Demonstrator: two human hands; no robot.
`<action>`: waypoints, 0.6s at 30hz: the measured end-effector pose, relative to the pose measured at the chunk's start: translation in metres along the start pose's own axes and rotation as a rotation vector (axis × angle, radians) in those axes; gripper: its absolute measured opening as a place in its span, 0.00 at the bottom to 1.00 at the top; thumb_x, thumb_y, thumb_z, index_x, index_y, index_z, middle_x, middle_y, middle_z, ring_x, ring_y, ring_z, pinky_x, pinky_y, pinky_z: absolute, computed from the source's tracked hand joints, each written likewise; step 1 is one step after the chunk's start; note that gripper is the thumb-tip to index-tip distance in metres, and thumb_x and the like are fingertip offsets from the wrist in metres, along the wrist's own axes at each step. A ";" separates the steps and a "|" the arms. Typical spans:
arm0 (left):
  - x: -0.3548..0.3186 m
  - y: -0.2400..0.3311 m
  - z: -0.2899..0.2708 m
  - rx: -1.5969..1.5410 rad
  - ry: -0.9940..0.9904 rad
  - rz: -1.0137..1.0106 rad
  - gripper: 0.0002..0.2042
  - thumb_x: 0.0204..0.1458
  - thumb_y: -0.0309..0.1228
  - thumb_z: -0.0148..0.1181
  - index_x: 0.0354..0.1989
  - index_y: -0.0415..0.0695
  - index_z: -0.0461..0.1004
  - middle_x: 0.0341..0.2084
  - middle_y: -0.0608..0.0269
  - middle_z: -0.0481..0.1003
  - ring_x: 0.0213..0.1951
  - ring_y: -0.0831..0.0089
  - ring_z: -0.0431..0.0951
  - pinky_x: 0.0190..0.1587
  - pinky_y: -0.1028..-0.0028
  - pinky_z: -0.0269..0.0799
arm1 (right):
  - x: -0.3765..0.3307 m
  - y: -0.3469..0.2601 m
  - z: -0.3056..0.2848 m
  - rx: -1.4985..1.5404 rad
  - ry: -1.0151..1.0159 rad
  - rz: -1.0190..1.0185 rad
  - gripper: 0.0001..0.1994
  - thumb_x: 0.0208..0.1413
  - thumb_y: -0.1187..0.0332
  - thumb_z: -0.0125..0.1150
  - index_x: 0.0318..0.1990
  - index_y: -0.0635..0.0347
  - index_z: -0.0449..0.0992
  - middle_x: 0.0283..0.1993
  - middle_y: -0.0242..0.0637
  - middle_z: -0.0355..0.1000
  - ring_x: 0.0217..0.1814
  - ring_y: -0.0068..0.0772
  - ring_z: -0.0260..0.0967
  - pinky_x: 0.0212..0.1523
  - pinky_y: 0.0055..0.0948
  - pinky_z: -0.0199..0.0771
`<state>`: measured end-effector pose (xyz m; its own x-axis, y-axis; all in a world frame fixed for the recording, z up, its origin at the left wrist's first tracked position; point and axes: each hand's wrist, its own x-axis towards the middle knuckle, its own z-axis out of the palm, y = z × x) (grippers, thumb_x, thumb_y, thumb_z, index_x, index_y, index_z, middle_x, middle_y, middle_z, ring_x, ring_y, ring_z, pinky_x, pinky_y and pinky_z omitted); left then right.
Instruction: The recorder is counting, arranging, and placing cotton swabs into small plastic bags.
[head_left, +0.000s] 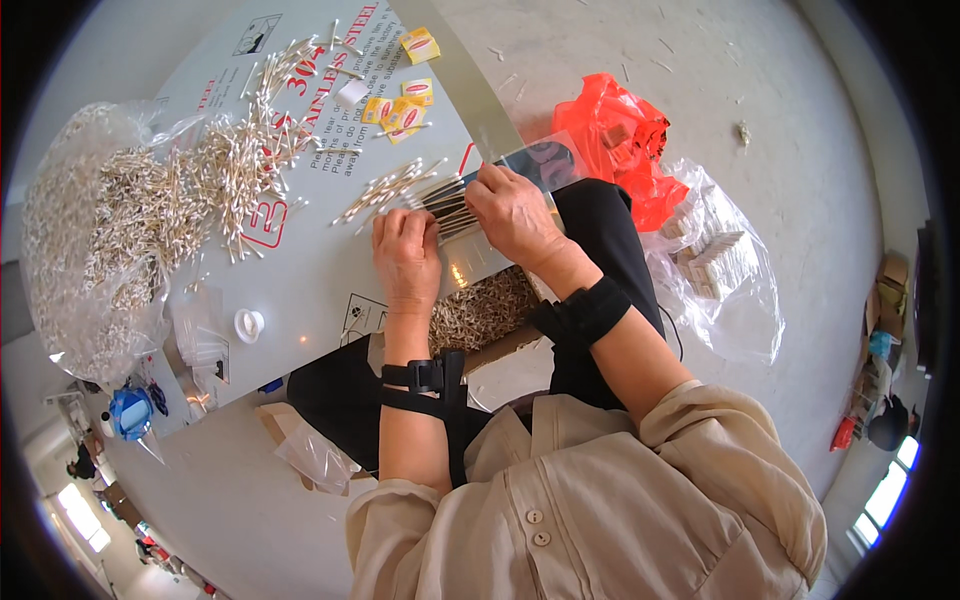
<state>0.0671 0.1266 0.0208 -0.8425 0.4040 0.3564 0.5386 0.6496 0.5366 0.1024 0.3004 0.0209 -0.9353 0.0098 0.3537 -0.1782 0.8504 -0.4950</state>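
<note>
My left hand point(405, 262) is closed, its fingertips pinching the near ends of a row of cotton swabs point(452, 208) just above the table. The fingers of my right hand point(515, 215) close on the other end of that row, so the swabs span the gap between both hands. Past my right hand a clear plastic piece point(562, 152) sticks out over the table edge; whether my fingers touch it is hidden. A small loose group of cotton swabs point(390, 188) lies just beyond my left fingertips.
A big clear bag point(65, 250) spills a heap of swabs point(225, 170) at left. Yellow packets point(405, 115) and a white round cap point(249, 325) lie on the table point(320, 270). Below its edge stands a swab-filled box point(485, 315). A red bag point(610, 130) sits at right.
</note>
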 end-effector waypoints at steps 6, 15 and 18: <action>-0.002 -0.001 0.001 -0.005 0.007 -0.009 0.08 0.41 0.19 0.64 0.29 0.45 0.74 0.28 0.64 0.71 0.37 0.59 0.71 0.42 0.63 0.69 | -0.001 -0.007 -0.005 0.114 0.071 0.093 0.03 0.43 0.75 0.59 0.29 0.60 0.73 0.33 0.40 0.69 0.39 0.47 0.72 0.40 0.40 0.74; 0.000 -0.004 0.001 -0.021 0.030 -0.003 0.08 0.40 0.19 0.65 0.28 0.44 0.74 0.27 0.65 0.71 0.35 0.60 0.71 0.40 0.63 0.69 | 0.009 0.001 -0.005 -0.017 -0.083 -0.076 0.04 0.48 0.75 0.58 0.31 0.62 0.71 0.34 0.40 0.68 0.40 0.46 0.71 0.39 0.40 0.74; 0.001 -0.001 0.002 -0.007 0.016 -0.002 0.08 0.40 0.19 0.64 0.28 0.44 0.74 0.27 0.64 0.71 0.35 0.60 0.71 0.40 0.63 0.69 | 0.006 0.004 -0.006 -0.051 -0.101 -0.086 0.03 0.49 0.75 0.57 0.30 0.63 0.71 0.34 0.41 0.68 0.41 0.45 0.71 0.39 0.40 0.74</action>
<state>0.0659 0.1279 0.0193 -0.8433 0.3921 0.3676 0.5369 0.6456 0.5431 0.0982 0.3069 0.0254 -0.9436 -0.1154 0.3105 -0.2462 0.8714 -0.4243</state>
